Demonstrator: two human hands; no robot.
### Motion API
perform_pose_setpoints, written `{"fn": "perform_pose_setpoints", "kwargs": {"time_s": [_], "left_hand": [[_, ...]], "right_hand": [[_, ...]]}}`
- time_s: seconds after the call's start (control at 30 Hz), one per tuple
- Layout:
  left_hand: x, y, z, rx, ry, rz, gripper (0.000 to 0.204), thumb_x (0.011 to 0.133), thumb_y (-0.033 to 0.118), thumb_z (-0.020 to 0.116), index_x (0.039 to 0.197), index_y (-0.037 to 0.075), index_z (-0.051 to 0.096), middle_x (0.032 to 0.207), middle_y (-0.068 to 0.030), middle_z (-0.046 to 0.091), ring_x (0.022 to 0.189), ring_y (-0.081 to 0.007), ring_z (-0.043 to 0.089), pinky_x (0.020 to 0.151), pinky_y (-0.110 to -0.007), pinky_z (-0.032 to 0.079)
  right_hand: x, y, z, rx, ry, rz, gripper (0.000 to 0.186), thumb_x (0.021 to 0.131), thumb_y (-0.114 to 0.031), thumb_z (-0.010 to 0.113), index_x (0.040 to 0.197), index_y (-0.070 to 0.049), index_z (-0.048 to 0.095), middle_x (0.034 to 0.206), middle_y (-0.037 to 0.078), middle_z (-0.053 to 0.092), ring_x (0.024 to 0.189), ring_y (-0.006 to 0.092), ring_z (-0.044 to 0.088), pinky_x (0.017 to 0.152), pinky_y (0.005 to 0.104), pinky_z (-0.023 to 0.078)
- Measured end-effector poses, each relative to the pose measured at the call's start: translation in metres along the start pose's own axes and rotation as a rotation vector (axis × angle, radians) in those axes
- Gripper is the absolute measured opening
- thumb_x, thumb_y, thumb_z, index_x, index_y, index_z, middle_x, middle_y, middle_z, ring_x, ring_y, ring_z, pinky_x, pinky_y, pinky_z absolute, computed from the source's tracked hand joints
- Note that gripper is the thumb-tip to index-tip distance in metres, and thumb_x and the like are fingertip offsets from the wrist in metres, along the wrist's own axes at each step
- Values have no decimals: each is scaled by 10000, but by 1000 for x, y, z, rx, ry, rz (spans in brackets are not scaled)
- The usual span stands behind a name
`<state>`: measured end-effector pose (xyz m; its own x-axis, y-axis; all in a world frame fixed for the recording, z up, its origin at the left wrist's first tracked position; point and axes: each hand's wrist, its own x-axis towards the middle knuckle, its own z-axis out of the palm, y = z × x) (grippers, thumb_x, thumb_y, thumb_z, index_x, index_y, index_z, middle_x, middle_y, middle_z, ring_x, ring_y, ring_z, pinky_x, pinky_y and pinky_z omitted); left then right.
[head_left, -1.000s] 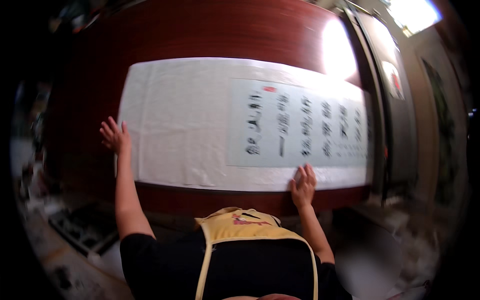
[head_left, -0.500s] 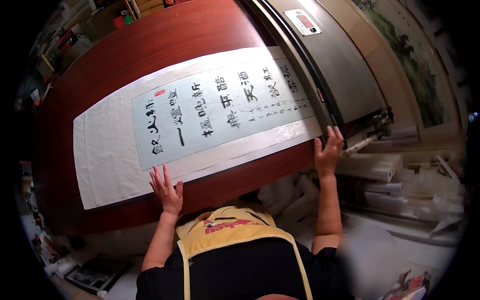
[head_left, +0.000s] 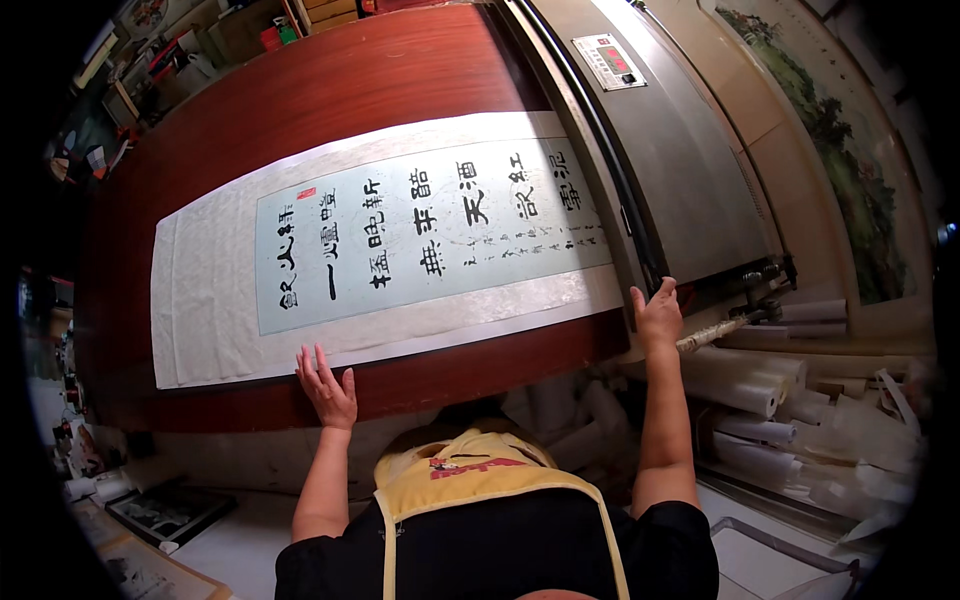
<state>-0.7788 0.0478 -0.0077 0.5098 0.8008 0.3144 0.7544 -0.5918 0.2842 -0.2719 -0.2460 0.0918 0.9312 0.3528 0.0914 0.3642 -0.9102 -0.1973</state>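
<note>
A long paper sheet lies flat on the red-brown table, with a pale blue calligraphy panel mounted on it. Black brush characters and a small red seal mark the panel. My left hand rests at the sheet's near edge, fingers outstretched and nothing held. At the right, the sheet's end meets a wide grey flat-topped machine with a black bar along its front. The near end of that bar is in my right hand, fingers bent over it and thumb apart.
Several rolls of pale paper or film are stacked at the right beneath the machine. A landscape painting hangs beyond it. The red-brown table extends behind the sheet. A dark framed picture lies at lower left.
My right hand's fingers, stretched out before, now bend over the bar's near end. My left hand stays spread by the sheet's edge. The whole view has shifted slightly.
</note>
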Motion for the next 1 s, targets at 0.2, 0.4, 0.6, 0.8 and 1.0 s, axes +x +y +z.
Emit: {"fn": "perform_pose_setpoints", "kwargs": {"time_s": [0.2,0.4,0.6,0.8,1.0], "left_hand": [[5,22,-2,-84,-3,58,689,1023,491,445,1522,23,369,1580,-220,266,1474,-442,219,1193,-608,137],[67,147,21,-438,-40,233,649,1019,529,442,1482,74,450,1556,-182,334,1477,-401,220,1200,-605,115],[112,250,26,-633,-230,372,619,999,499,493,1459,83,497,1518,-143,409,1470,-373,240,1207,-584,75],[118,313,58,-662,-306,426,591,1006,488,491,1450,98,511,1501,-141,436,1451,-373,282,1206,-569,102],[121,385,77,-634,-269,332,588,1028,507,449,1428,84,527,1476,-150,470,1435,-381,317,1204,-565,133]], "right_hand": [[19,-11,-61,50,-84,152,742,936,-727,443,1043,0,548,1000,300,677,1006,511,622,850,562,479],[58,-1,-184,-488,374,51,637,992,-683,352,1069,-85,559,939,196,702,860,433,690,686,543,544],[119,46,-245,-806,571,-39,578,996,-647,417,1109,-115,612,829,153,711,736,359,712,559,447,563],[228,175,-306,-1101,601,76,683,988,-681,383,1290,-111,609,929,141,747,763,349,722,594,434,575],[349,332,-298,-858,567,123,689,997,-655,397,1352,-92,575,1231,175,674,1111,381,646,905,541,511]]}}
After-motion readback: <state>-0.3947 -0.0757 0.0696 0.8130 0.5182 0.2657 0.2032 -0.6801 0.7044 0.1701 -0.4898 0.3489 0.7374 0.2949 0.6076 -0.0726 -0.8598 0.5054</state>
